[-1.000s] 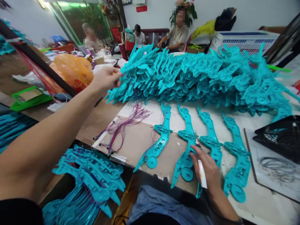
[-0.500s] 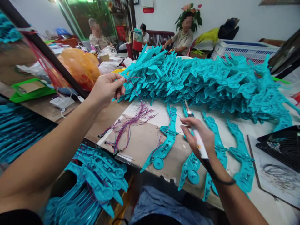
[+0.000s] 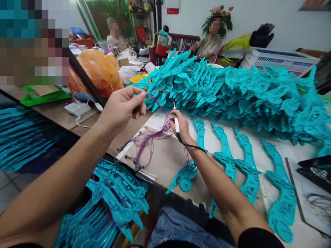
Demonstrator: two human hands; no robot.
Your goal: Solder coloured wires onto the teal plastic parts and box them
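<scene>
Behind the teal pile (image 3: 232, 93), red bag print is unreadable; left hand (image 3: 121, 108) pinches wires (image 3: 150, 137), right hand (image 3: 179, 125) grips a soldering iron (image 3: 176, 123).

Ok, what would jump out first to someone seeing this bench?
The long heap of turquoise plastic parts across the back of the table. In front of it the left hand pinches thin wires lifted from the red and purple wire bundle, while the right hand grips a pen-like corded tool beside them.

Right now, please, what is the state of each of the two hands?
Left hand: closed, pinching thin red and blue wires at their upper end.
Right hand: closed around a pen-shaped corded tool, tip up.
</scene>
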